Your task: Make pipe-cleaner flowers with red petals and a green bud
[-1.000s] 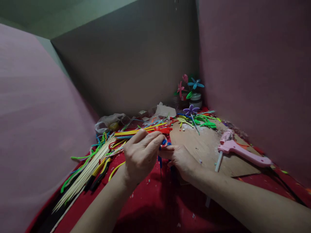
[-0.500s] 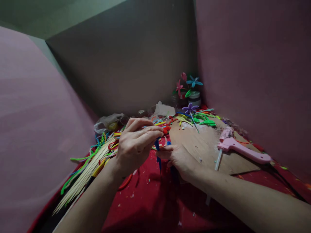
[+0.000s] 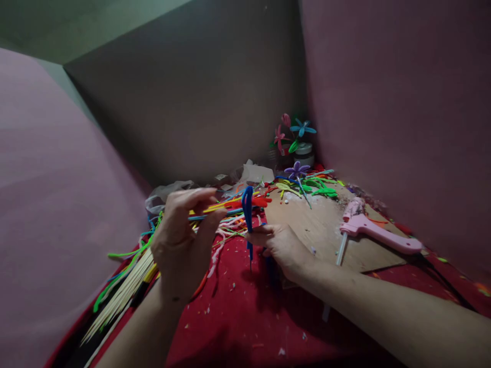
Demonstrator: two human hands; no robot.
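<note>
Right hand [image 3: 282, 248] pinched closed on upright blue pipe-cleaner loop [image 3: 248, 209], loop rising above fingertips.

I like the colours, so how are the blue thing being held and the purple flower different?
The blue piece is one narrow, folded shape; the purple flower has several petals spread out. The blue piece stands upright in the right hand, while the purple flower sits beyond it, its stem slanting over the board.

Sticks [image 3: 121, 295] laid left, board [image 3: 303, 225] right
A glue gun [image 3: 368, 229] is set on the board; a jar [image 3: 304, 154] is placed behind it.
</note>
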